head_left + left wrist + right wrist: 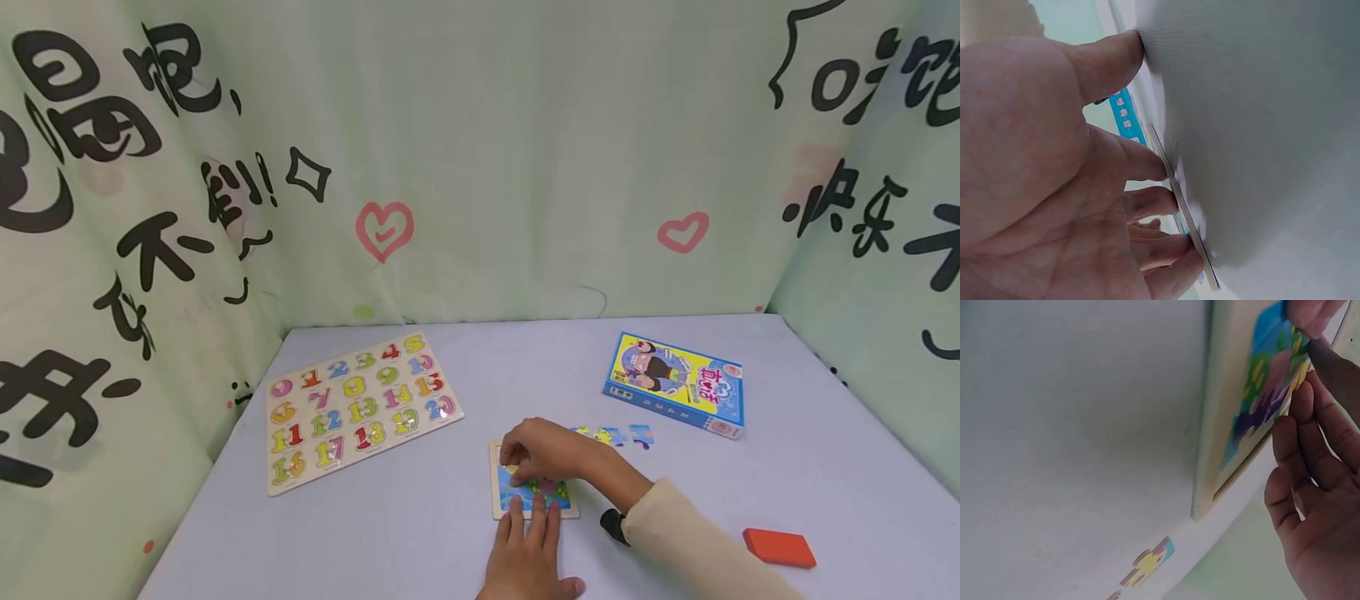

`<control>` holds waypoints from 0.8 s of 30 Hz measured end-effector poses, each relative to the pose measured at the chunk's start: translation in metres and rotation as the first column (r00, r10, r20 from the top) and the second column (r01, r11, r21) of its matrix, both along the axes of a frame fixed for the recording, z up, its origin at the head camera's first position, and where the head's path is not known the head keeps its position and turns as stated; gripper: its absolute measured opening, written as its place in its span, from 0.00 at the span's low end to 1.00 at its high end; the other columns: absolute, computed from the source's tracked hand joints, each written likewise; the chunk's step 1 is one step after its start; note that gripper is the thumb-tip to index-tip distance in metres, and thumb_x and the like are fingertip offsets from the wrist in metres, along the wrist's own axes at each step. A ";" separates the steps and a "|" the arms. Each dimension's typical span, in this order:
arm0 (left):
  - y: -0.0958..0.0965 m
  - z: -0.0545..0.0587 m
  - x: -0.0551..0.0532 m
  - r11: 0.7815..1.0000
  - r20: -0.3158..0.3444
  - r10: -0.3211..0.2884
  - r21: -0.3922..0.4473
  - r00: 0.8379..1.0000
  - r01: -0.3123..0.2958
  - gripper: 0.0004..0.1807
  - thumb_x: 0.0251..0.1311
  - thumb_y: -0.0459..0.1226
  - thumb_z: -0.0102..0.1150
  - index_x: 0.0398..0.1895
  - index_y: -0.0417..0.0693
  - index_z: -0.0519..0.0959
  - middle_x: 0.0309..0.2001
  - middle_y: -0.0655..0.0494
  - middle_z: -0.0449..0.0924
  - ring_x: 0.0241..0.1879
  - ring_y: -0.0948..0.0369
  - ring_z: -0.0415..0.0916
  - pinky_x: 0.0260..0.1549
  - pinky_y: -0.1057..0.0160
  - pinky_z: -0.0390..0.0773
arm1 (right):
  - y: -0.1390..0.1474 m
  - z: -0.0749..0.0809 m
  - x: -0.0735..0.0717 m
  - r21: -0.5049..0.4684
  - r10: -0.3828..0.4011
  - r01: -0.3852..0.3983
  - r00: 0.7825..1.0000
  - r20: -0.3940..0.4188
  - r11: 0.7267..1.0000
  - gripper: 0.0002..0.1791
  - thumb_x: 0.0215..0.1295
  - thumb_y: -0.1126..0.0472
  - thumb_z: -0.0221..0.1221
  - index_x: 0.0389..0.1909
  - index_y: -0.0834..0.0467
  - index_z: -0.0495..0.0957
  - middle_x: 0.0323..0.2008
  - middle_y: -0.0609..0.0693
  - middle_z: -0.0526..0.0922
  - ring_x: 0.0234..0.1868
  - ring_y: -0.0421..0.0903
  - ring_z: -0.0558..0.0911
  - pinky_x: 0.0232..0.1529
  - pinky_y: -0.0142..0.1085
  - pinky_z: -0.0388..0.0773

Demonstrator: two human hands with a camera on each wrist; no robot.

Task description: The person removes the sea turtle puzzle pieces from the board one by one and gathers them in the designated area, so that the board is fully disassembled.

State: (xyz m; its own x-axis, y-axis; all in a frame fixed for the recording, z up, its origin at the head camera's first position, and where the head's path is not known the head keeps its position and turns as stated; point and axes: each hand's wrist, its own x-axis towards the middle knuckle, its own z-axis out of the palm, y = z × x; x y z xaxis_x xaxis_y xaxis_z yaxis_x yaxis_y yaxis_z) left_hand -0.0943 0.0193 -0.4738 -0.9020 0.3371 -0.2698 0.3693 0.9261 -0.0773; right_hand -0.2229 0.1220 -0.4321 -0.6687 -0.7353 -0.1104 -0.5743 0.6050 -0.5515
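Number board [380, 398]: flat, far left; open bench [405, 533] on its right.
Left hand [522, 557]: fingers spread, tips on near rim of puzzle tray [497, 492].
Puzzle tray: flat, beneath both hands; uneven pressing might skid it.
Right hand [553, 450]: bent over tray; pinching or pressing, cannot tell.
Loose pieces [642, 432]: beyond right forearm [617, 477], which could scatter them.
Box [675, 383]: right rear; bench edge well apart.
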 end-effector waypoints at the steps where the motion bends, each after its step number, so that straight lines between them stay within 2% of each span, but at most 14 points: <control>1: 0.000 -0.001 0.000 1.000 -0.005 -0.002 -0.002 1.000 0.002 0.49 0.61 0.75 0.46 0.79 0.61 0.61 0.78 0.63 0.59 0.75 0.52 0.60 0.69 0.59 0.65 | -0.001 0.001 0.001 0.003 -0.006 0.006 1.000 -0.004 1.000 0.10 0.59 0.64 0.75 0.38 0.55 0.84 0.31 0.40 0.80 0.35 0.37 0.74 0.41 0.31 0.78; 4: 0.000 -0.005 -0.001 1.000 -0.012 -0.003 -0.010 1.000 0.002 0.49 0.61 0.75 0.45 0.80 0.61 0.61 0.78 0.63 0.58 0.74 0.53 0.59 0.69 0.59 0.64 | -0.005 0.003 0.004 0.001 -0.025 0.025 1.000 0.004 1.000 0.11 0.57 0.65 0.75 0.36 0.54 0.82 0.30 0.41 0.78 0.35 0.38 0.74 0.40 0.30 0.78; 9: 0.000 -0.010 -0.004 1.000 0.008 -0.002 -0.012 1.000 0.002 0.49 0.61 0.76 0.44 0.80 0.62 0.59 0.78 0.63 0.56 0.75 0.53 0.58 0.69 0.58 0.64 | -0.005 0.007 0.007 -0.031 -0.057 0.060 0.996 0.070 0.998 0.13 0.57 0.68 0.74 0.35 0.54 0.80 0.30 0.42 0.77 0.32 0.39 0.74 0.36 0.29 0.78; 16: 0.001 -0.005 -0.005 1.000 0.019 -0.001 -0.020 1.000 0.002 0.49 0.61 0.76 0.44 0.80 0.63 0.60 0.78 0.64 0.57 0.75 0.53 0.59 0.70 0.58 0.65 | 0.003 0.011 0.003 -0.121 -0.058 0.074 0.990 0.128 0.990 0.09 0.62 0.69 0.71 0.36 0.54 0.82 0.32 0.42 0.78 0.33 0.41 0.78 0.34 0.30 0.80; 21: 0.001 -0.001 -0.002 1.000 0.026 0.008 -0.003 1.000 -0.008 0.49 0.60 0.76 0.47 0.79 0.62 0.62 0.78 0.63 0.59 0.75 0.53 0.59 0.70 0.58 0.64 | 0.024 0.017 -0.004 -0.188 -0.087 0.107 0.990 0.114 0.976 0.05 0.65 0.66 0.69 0.37 0.54 0.84 0.32 0.41 0.80 0.34 0.41 0.78 0.38 0.31 0.79; 24: 0.001 0.001 0.000 1.000 0.028 0.020 0.013 0.999 -0.020 0.49 0.60 0.75 0.48 0.79 0.61 0.63 0.78 0.62 0.60 0.75 0.52 0.59 0.70 0.58 0.64 | 0.047 0.021 -0.008 -0.177 -0.147 0.163 0.984 0.103 0.971 0.03 0.66 0.64 0.69 0.38 0.54 0.85 0.32 0.42 0.81 0.36 0.42 0.78 0.37 0.33 0.80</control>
